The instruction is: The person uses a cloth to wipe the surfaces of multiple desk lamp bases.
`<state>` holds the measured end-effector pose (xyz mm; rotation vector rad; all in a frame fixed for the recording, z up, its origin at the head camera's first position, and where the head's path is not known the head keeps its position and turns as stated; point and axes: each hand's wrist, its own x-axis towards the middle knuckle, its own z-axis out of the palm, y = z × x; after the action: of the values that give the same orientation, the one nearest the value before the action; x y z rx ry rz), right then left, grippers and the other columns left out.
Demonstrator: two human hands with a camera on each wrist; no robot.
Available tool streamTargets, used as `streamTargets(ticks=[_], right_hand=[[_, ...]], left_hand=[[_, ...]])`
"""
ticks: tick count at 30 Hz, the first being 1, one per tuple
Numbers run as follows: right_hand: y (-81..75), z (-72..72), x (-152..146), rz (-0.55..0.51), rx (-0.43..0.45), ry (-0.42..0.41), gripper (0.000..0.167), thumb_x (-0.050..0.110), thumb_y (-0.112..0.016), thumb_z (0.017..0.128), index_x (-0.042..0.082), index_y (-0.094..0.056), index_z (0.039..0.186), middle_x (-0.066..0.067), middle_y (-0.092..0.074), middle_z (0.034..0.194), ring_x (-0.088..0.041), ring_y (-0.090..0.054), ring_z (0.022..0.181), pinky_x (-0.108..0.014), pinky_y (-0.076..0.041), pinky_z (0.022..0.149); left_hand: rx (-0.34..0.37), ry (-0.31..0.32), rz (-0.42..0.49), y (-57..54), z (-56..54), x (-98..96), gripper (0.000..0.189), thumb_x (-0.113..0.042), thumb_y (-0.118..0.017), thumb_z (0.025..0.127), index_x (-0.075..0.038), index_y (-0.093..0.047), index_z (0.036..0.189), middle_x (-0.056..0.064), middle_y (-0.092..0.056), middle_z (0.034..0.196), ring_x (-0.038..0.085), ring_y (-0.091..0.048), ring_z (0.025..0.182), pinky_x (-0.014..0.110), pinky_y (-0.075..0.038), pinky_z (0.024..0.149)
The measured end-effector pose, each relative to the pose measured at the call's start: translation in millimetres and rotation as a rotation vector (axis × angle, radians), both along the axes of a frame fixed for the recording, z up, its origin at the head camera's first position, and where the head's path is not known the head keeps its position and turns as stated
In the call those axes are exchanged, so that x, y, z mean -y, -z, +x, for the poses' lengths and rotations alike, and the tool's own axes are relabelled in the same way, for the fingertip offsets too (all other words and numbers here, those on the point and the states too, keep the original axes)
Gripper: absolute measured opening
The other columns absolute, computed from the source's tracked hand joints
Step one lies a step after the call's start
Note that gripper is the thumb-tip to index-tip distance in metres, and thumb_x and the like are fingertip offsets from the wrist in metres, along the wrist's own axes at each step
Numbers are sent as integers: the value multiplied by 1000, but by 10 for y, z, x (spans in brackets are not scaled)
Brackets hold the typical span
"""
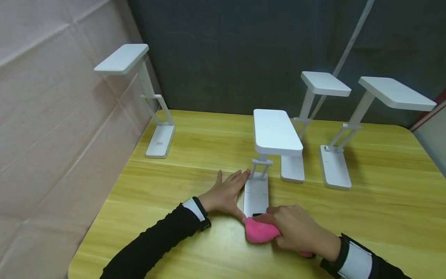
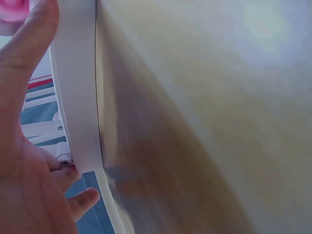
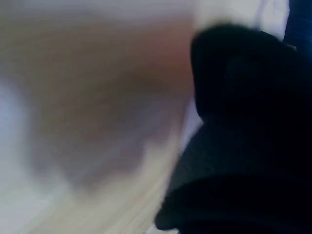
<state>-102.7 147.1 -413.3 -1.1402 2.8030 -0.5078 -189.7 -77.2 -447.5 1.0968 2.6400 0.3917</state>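
A white folding stand with a flat rectangular top plate (image 1: 277, 131) stands in front of me, two thin struts joining its upper part to a long base (image 1: 256, 195). Along the base's left edge lies my left hand (image 1: 224, 195), thumb near the front end and straight fingers toward the back. The left wrist view shows those fingers beside the white side wall (image 2: 78, 87). My right hand (image 1: 301, 228) grips a bunched pink cloth (image 1: 261, 230) at the base's front end. Dark material (image 3: 253, 131) fills much of the blurred right wrist view, hiding the right fingers.
Similar white stands are placed around: one at the far left (image 1: 160, 141), one just behind on the right (image 1: 292, 168), another farther right (image 1: 336, 168). The wooden table (image 1: 195, 151) meets a pale cloth wall (image 1: 52, 135) on the left and a dark backdrop (image 1: 226, 58) behind.
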Motion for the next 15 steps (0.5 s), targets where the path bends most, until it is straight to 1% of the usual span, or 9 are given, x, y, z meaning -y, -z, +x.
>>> streamTargets(ticks=[1,3,5,7,9,11,13,15], right_hand=[[-25,-21,-2,-21,32,-12,61,5,-66,58,30,-71,113,17,-56,76,1,-43,58,-21,-35,46],[-62,-98,-2,-56,62,-20,61,5,-66,59,30,-70,115,17,-58,78,1,-44,60,-20,-37,48],[-92,-212,15,-72,44,-7,60,5,-67,60,26,-69,117,13,-61,81,0,-46,61,-20,-38,49],[-102,-352,42,-57,-36,25,59,7,-70,61,20,-68,118,7,-63,83,-3,-46,60,-21,-38,48],[-79,-483,77,-12,-131,65,56,11,-75,63,15,-68,118,2,-64,84,-6,-48,59,-22,-39,47],[-34,-577,119,35,-210,90,57,12,-77,63,12,-67,120,-2,-65,83,-9,-49,57,-22,-39,45],[16,-621,164,82,-270,106,58,14,-77,63,13,-67,120,-2,-63,81,-10,-49,55,-22,-36,42],[60,-624,211,127,-316,96,58,14,-75,63,14,-67,120,-2,-61,78,-10,-47,53,-21,-33,40]], left_hand=[[0,-1,0,1,1,8,143,-72,-78,52,-9,0,154,3,-7,159,23,-9,145,69,1,104],[0,-3,4,-5,4,20,142,-71,-78,53,-9,0,154,3,-8,159,23,-11,144,69,1,104],[4,-2,15,-18,8,27,142,-70,-79,53,-8,-1,154,3,-8,159,24,-11,144,69,1,104],[23,-5,29,-26,8,32,142,-69,-80,53,-8,-1,154,3,-8,159,24,-11,144,68,2,104],[48,-12,48,-24,7,37,141,-68,-80,54,-9,-2,154,1,-7,160,23,-10,144,68,2,104],[73,-17,63,-9,-3,43,139,-69,-80,55,-11,-2,154,0,-5,160,23,-9,145,67,3,105],[92,-26,67,-3,-13,53,138,-69,-79,56,-12,-1,154,-2,-4,160,23,-9,145,67,3,105],[89,-29,61,-6,-28,68,137,-69,-78,56,-12,-1,154,-2,-4,160,23,-9,145,68,2,105]])
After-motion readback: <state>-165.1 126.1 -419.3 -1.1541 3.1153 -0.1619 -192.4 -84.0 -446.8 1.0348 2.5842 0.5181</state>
